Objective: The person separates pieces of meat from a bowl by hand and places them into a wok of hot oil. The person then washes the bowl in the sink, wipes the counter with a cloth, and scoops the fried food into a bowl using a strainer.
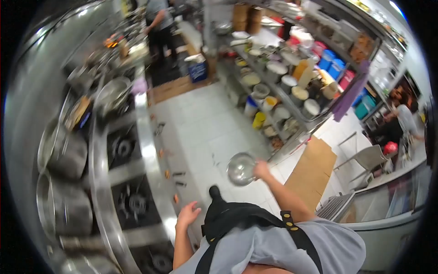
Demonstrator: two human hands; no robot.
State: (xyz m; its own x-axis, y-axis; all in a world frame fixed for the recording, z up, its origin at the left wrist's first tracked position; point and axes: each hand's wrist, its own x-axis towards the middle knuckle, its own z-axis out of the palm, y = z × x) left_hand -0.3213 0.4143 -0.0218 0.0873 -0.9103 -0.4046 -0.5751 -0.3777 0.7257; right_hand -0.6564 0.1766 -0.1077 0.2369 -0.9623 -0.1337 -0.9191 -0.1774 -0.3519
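Note:
A round metal bowl [240,169] hangs above the tiled floor, its rim gripped by my right hand [261,170]. Its shiny inside faces up toward me, and I make out nothing in it. My left hand [188,213] is held out over the front edge of the stove [153,160], with fingers apart and nothing in them. Nearest to that hand are the stove's orange knobs [175,198] and a black gas burner [137,203].
Large steel pots [70,210] line the back of the stove. A shelf rack [278,86] with many containers stands on the right, near flattened cardboard [312,164] and a chair [372,157]. One person [159,27] stands ahead; another person [404,121] sits at right.

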